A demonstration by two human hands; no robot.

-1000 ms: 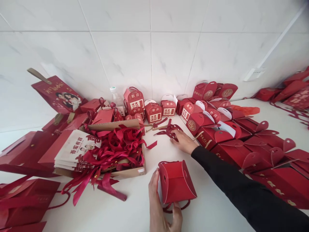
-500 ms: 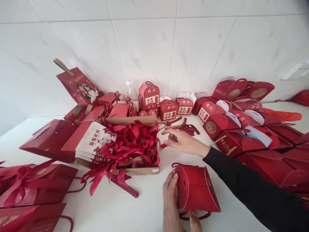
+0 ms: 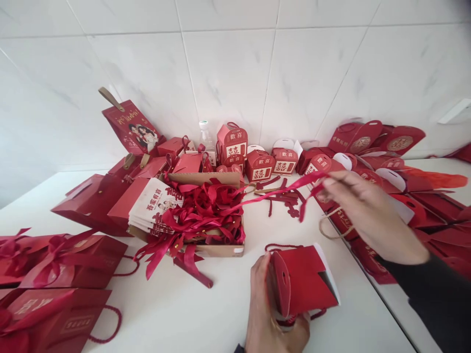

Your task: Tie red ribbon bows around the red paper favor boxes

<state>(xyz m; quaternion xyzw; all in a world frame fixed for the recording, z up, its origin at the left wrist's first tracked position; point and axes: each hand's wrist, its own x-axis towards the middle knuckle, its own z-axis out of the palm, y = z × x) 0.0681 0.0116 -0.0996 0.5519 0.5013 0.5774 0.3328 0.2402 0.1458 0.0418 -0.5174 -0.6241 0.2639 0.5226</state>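
Observation:
My left hand [image 3: 268, 314] is wrapped round the near left side of a red gift box [image 3: 303, 279], which has dark red rope handles. One end flap of that box stands loose at its right, leaving a dark gap. Further up and right, my right hand [image 3: 364, 206] pinches a dark red ribbon [image 3: 279, 190]. The ribbon stretches leftward to a heap of ribbons [image 3: 209, 211] in a cardboard box [image 3: 224, 251]. A short loose end hangs below my right fingers.
White printed cards [image 3: 152, 203] lean in the cardboard box's left side. Finished-looking bags with bows [image 3: 55, 264] stand at left. Small red boxes [image 3: 260, 165] and a clear bottle [image 3: 206, 135] line the wall. Many red boxes [image 3: 434, 196] crowd the right side. Ribbon scraps [image 3: 285, 193] lie behind.
My right hand has moved right from beside the cardboard box, drawing a ribbon out of the heap. The gift box's right flap has come loose in my left hand's hold.

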